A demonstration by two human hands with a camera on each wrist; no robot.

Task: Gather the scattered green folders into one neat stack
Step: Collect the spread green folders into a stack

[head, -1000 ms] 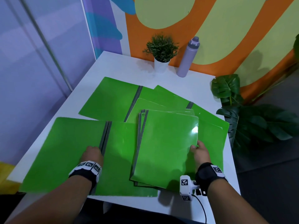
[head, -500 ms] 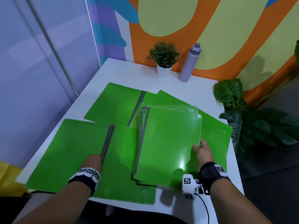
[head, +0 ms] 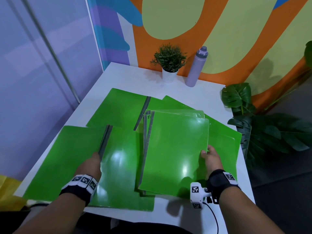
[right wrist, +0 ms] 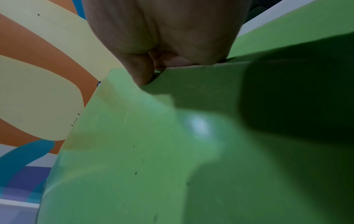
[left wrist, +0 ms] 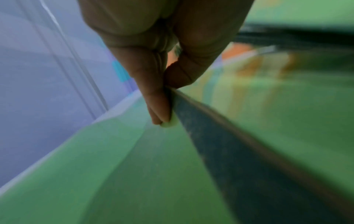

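We see a white table (head: 121,76) against a far wall mural (head: 219,31) of orange, pale yellow-green and blue shapes, lavender panels (head: 42,56) on the left, and dark grey floor (head: 278,174) on the right with leafy plants (head: 270,132).
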